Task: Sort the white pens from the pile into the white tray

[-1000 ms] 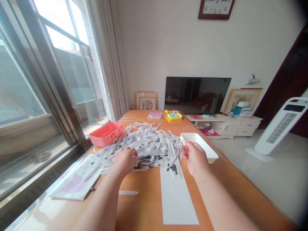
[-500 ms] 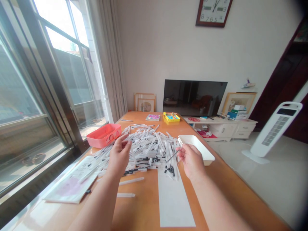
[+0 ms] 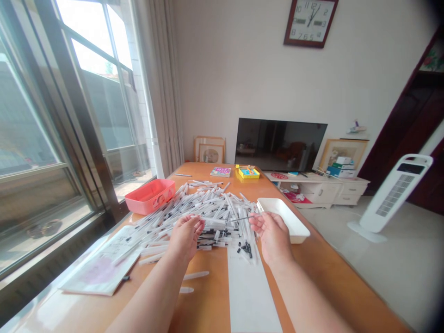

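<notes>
1. our right grip (image 3: 272, 235) pinches a thin pen refill (image 3: 241, 218) above the pen pile (image 3: 211, 208); left grip (image 3: 185, 238) pressed together beside it.
2. open tabletop (image 3: 204, 310) nearest us, white paper strip (image 3: 249, 296) there, white tray (image 3: 282, 219) right, pink box (image 3: 150, 196) left.

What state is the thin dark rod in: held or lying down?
Held: the rod ends between fingers of the right hand, above the pen tubes.

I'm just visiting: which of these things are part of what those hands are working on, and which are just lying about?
In use:
left hand
right hand
thin refill
pile of pens
black pen parts

Seemingly just lying about:
pink box
yellow box
book
booklet
</notes>
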{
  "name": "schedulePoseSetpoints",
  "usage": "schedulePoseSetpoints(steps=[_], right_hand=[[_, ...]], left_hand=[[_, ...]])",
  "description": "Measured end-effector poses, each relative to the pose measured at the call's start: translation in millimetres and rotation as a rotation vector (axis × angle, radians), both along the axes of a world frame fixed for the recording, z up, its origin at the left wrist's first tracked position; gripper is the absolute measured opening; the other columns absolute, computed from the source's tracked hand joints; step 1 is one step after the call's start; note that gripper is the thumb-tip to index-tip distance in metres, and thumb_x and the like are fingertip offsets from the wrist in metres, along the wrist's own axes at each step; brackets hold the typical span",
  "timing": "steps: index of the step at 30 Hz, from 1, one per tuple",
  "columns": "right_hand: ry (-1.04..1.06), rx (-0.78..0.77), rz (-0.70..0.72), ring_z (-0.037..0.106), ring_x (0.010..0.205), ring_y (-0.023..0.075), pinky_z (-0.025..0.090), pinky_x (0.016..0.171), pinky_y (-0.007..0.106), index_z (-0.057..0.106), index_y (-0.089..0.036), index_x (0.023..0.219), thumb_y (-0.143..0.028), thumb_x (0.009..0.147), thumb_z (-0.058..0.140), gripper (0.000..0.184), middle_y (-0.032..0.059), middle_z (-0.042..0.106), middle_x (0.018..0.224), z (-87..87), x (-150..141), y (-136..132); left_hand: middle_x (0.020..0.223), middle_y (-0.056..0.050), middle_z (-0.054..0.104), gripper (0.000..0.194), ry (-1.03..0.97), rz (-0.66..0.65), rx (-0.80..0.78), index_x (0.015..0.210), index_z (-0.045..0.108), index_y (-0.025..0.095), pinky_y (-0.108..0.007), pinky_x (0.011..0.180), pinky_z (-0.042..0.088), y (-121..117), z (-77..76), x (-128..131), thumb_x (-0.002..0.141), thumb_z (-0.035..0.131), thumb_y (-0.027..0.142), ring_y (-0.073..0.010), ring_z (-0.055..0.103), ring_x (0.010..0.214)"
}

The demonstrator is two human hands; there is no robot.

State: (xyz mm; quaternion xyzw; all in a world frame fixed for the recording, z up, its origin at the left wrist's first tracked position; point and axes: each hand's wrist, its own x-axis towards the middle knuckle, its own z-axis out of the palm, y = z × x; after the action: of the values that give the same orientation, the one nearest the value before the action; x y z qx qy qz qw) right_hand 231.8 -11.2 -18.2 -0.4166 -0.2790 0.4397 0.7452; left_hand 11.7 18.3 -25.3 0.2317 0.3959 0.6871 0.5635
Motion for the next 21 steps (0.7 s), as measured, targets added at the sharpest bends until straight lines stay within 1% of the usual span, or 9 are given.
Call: schedulePoseSetpoints(steps=[5, 12, 16, 21], right_hand=[[0.018, 0.03, -0.012, 0.073, 0.075, 0.019, 0.058, 0.062, 0.027, 0.056, -0.019, 0.088, -0.035, 0.081, 0.07, 0.022, 0.008, 0.076, 0.088, -0.1, 2.0, 1.7], [0.011, 0.043, 0.015, 0.073, 0.077, 0.0193, 0.059, 0.064, 0.028, 0.056, -0.021, 0.089, -0.037, 0.079, 0.073, 0.025, 0.0071, 0.075, 0.09, -2.5, -2.3, 0.1], [0.015, 0.053, 0.011, 0.073, 0.078, 0.0196, 0.06, 0.066, 0.029, 0.057, -0.021, 0.089, -0.037, 0.078, 0.073, 0.026, 0.0072, 0.075, 0.09, -1.4, -1.6, -0.2], [0.045, 0.071, -0.014, 0.073, 0.08, 0.0197, 0.06, 0.068, 0.03, 0.057, -0.02, 0.09, -0.033, 0.08, 0.071, 0.022, 0.0079, 0.075, 0.091, 2.8, 8.0, 0.5]], left_hand=[[0.074, 0.001, 0.062, 0.02, -0.021, 0.013, -0.021, 0.078, 0.052, 0.018, -0.021, 0.068, 0.056, 1.3, -0.8, 0.8, 0.078, 0.065, 0.003, -0.009, 0.065, 0.066], [0.074, 0.001, 0.061, 0.02, -0.036, -0.028, -0.021, 0.079, 0.052, 0.018, -0.021, 0.073, 0.058, -2.5, 1.8, 3.4, 0.08, 0.065, 0.003, -0.0081, 0.066, 0.067], [0.075, 0.0, 0.062, 0.019, -0.031, -0.089, -0.035, 0.08, 0.053, 0.017, -0.022, 0.073, 0.059, -2.6, -0.7, 4.7, 0.08, 0.066, 0.004, -0.0102, 0.069, 0.071], [0.081, -0.003, 0.067, 0.02, -0.024, -0.196, -0.071, 0.081, 0.055, 0.017, -0.023, 0.072, 0.06, -2.9, -2.5, 3.7, 0.075, 0.071, 0.006, -0.0143, 0.071, 0.078]])
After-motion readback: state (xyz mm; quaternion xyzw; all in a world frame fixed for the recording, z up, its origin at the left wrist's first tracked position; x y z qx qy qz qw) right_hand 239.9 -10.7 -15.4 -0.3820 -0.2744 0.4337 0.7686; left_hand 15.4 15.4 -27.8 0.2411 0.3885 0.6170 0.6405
